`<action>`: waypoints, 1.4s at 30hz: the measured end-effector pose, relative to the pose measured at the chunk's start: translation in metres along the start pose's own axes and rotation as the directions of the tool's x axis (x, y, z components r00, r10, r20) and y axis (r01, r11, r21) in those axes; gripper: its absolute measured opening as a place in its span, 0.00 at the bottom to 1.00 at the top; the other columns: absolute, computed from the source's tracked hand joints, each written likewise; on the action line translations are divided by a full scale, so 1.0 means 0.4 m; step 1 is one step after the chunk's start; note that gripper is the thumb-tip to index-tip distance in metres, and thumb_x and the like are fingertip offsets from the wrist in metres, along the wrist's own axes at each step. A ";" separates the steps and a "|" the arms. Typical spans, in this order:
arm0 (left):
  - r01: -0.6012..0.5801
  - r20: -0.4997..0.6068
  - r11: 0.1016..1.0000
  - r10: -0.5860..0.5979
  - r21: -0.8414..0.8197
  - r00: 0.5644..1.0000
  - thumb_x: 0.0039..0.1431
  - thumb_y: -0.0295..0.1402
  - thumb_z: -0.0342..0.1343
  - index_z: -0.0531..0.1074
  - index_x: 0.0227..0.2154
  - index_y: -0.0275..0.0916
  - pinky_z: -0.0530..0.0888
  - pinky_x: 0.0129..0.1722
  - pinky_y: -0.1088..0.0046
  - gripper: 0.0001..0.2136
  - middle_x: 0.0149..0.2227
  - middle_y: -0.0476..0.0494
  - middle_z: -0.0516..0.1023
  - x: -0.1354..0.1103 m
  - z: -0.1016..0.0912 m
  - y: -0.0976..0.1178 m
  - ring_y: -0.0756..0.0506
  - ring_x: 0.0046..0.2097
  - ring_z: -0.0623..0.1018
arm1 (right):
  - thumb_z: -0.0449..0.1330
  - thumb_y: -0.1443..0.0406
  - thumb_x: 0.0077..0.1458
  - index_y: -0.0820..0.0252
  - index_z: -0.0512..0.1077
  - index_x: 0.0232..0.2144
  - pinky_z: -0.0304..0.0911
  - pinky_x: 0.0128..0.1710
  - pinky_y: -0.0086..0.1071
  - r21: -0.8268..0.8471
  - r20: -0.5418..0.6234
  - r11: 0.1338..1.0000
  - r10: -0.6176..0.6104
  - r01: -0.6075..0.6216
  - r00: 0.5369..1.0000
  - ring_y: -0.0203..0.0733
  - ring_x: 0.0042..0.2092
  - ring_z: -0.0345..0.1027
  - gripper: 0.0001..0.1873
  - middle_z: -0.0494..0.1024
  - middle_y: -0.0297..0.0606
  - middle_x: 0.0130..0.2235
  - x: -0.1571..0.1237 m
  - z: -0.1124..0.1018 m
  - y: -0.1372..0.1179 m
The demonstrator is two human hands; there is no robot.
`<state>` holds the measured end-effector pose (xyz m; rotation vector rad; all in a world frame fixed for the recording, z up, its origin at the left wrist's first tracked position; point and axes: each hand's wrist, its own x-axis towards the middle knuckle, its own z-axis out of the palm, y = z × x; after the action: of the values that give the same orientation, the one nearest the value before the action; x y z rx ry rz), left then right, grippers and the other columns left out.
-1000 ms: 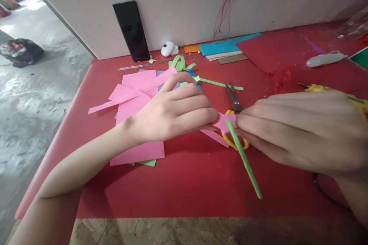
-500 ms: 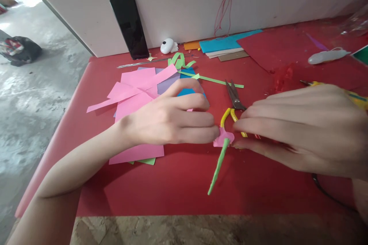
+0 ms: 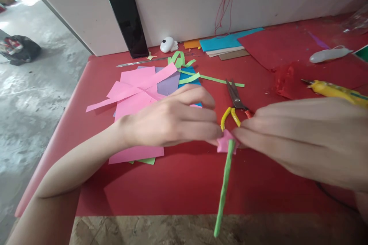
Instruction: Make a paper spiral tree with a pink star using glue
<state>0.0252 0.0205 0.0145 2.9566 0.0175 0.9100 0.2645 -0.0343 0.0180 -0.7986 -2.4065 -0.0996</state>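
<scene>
Closest to me, a green stem (image 3: 223, 193) slants down and slightly left from a pink paper star (image 3: 225, 145), its free tip showing past the near edge of the red tabletop (image 3: 186, 187). The star sits right of centre, held up between the person's two hands: the left hand (image 3: 178, 116) pinches it from the left, the right hand (image 3: 310, 138) from the right. Their fingertips are blurred, so I can't quite make out which fingers press on it.

Just beyond the star lie scissors (image 3: 237, 101), yellow handles near, blades parted and pointing far. Left of them, pink sheets (image 3: 130, 101) overlap a purple sheet (image 3: 169, 80), partly behind the left hand. A yellow tool (image 3: 335, 90) lies beyond the right hand.

Farther off are curled green strips (image 3: 178, 60), light-blue paper (image 3: 227, 41) and a white figure (image 3: 168, 44). At the far side, a black phone (image 3: 128, 26) leans on the pale wall (image 3: 178, 4).
</scene>
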 end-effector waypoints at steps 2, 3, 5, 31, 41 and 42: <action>0.095 -0.077 0.995 -0.092 0.028 0.993 0.69 0.32 0.44 0.71 0.33 0.43 0.72 0.40 0.68 0.11 0.31 0.47 0.78 -0.002 0.005 -0.004 0.47 0.38 0.73 | 0.42 0.62 0.69 0.52 0.68 0.30 0.58 0.24 0.36 -0.095 -0.014 0.986 -0.140 0.138 0.990 0.34 0.25 0.64 0.19 0.71 0.31 0.23 0.002 0.001 0.013; 0.128 -0.114 0.991 -0.124 0.033 0.986 0.69 0.34 0.44 0.70 0.35 0.42 0.72 0.39 0.68 0.11 0.31 0.47 0.77 -0.003 0.008 -0.005 0.47 0.37 0.73 | 0.43 0.63 0.69 0.53 0.67 0.32 0.57 0.24 0.37 -0.152 -0.042 0.972 -0.186 0.178 0.982 0.35 0.26 0.64 0.16 0.71 0.32 0.24 0.003 0.002 0.018; 0.148 -0.168 0.987 -0.137 0.056 0.976 0.69 0.35 0.45 0.69 0.36 0.41 0.72 0.38 0.68 0.09 0.31 0.46 0.77 -0.004 0.014 -0.004 0.47 0.36 0.73 | 0.47 0.63 0.67 0.54 0.67 0.32 0.55 0.23 0.36 -0.237 -0.122 0.953 -0.222 0.189 0.967 0.35 0.27 0.64 0.12 0.71 0.32 0.24 0.009 0.001 0.024; 0.317 -0.239 0.946 -0.322 -0.060 0.916 0.67 0.31 0.48 0.72 0.30 0.38 0.71 0.37 0.69 0.11 0.25 0.49 0.76 -0.002 0.057 0.009 0.50 0.29 0.71 | 0.57 0.74 0.58 0.57 0.70 0.21 0.59 0.19 0.27 -0.402 -0.207 0.877 -0.367 0.263 0.907 0.31 0.19 0.60 0.15 0.72 0.31 0.17 0.064 0.020 0.033; 0.586 0.348 0.196 -0.643 -0.786 0.682 0.67 0.34 0.49 0.76 0.31 0.35 0.77 0.38 0.76 0.13 0.28 0.46 0.83 0.030 0.045 0.048 0.51 0.34 0.82 | 0.60 0.70 0.58 0.57 0.72 0.30 0.58 0.20 0.27 -0.519 -0.256 0.839 -0.338 0.167 0.906 0.32 0.21 0.67 0.05 0.77 0.34 0.22 0.061 0.006 0.070; 0.575 0.325 0.197 -0.661 -0.794 0.676 0.67 0.35 0.49 0.76 0.32 0.35 0.77 0.38 0.75 0.13 0.27 0.46 0.83 0.029 0.049 0.048 0.51 0.33 0.81 | 0.60 0.70 0.58 0.57 0.72 0.31 0.59 0.21 0.26 -0.461 -0.294 0.881 -0.264 0.106 0.919 0.31 0.22 0.68 0.04 0.78 0.33 0.22 0.061 0.009 0.066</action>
<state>0.0456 0.0008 0.0060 1.6446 0.5620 0.6063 0.2621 0.0010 0.0257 -0.6629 -2.1308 -0.8206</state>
